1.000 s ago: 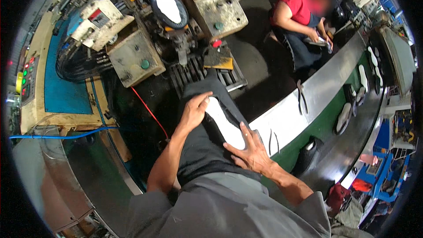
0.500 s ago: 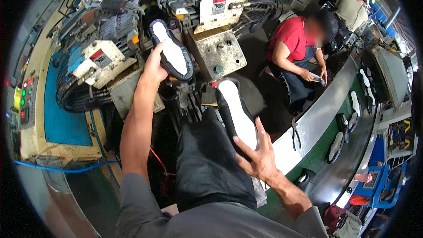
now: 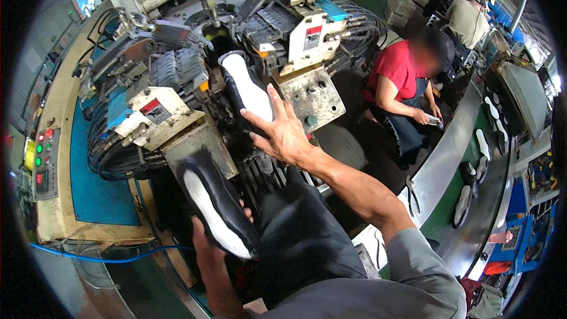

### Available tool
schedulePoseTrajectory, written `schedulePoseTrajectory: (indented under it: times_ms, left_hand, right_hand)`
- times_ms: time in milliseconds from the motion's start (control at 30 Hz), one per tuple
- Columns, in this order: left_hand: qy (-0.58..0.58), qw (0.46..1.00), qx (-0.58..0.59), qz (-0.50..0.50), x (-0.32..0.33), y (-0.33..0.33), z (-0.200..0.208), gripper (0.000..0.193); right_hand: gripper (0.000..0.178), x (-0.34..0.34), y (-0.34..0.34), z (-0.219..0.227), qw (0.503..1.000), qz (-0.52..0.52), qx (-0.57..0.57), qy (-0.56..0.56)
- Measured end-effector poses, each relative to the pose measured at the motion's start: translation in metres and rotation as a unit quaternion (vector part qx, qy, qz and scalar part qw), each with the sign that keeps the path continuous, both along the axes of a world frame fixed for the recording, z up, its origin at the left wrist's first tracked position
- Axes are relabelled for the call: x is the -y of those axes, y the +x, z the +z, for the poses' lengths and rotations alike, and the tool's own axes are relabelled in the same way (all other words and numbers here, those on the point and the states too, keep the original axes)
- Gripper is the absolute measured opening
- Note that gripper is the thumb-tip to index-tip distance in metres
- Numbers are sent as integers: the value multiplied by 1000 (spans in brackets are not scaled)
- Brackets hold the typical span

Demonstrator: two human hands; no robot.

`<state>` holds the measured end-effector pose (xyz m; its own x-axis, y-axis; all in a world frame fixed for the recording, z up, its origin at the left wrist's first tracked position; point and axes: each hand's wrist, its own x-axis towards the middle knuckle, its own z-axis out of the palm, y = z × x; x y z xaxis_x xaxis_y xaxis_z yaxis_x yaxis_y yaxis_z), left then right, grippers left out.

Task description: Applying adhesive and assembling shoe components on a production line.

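Far left: panel (image 3: pixel 44 162) with lit buttons, then teal mat (image 3: pixel 103 171); blue hose (image 3: pixel 118 259) runs below. Left forearm comes up from lower edge, close to upright. Left hand (image 3: pixel 207 243) sits under the near shoe (image 3: pixel 215 212), palm hidden; part of the hand shows along its left side, fingertips along its right, so fingers are clamped around it. Near shoe is black, white sole facing camera, slanted with top end up-left, lower end beside the trouser leg. Middle: far shoe (image 3: pixel 245 85), also black, white sole up, sits in the machine between left box (image 3: pixel 204 145) and right box (image 3: pixel 313 97). Right elbow bent; forearm slants up-left from the grey sleeve (image 3: pixel 422 266). Right hand (image 3: pixel 283 133) is back-up, fingers spread apart, lying on the far shoe's lower half, not wrapped round it. Right side: co-worker (image 3: pixel 393 77) in red top sits holding a small item; pliers (image 3: pixel 412 195) on metal ledge (image 3: pixel 440 171); more shoes (image 3: pixel 462 205) farther right.
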<state>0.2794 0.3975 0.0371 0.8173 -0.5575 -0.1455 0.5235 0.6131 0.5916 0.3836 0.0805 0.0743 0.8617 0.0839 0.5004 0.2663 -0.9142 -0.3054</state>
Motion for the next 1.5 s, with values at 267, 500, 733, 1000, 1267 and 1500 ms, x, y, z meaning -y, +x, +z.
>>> schedulePoseTrajectory:
  times_ms: [267, 500, 733, 1000, 1267, 1500]
  left_hand:
    - [25, 979, -180, 90, -21, -77, -47, 103]
    - [36, 978, -198, 46, -21, -110, -75, 90]
    - [58, 981, -183, 23, -1, -117, -77, 85]
    - [67, 985, -156, 13, 14, -99, -101, 84]
    - [109, 982, -156, 5, 40, -64, -100, 72]
    - [107, 987, -122, -15, 46, -37, -120, 71]
  right_hand:
    - [68, -18, 1, -12, 997, -10, 64, -48]
    - [65, -18, -7, -23, 994, 9, 93, -62]
    - [54, -26, -5, -35, 992, 0, 107, -60]
    - [58, -32, 64, -14, 992, -4, 88, -87]
    - [53, -24, 164, 6, 985, -45, 114, -120]
    - [53, -32, 150, 27, 985, -22, 142, -101]
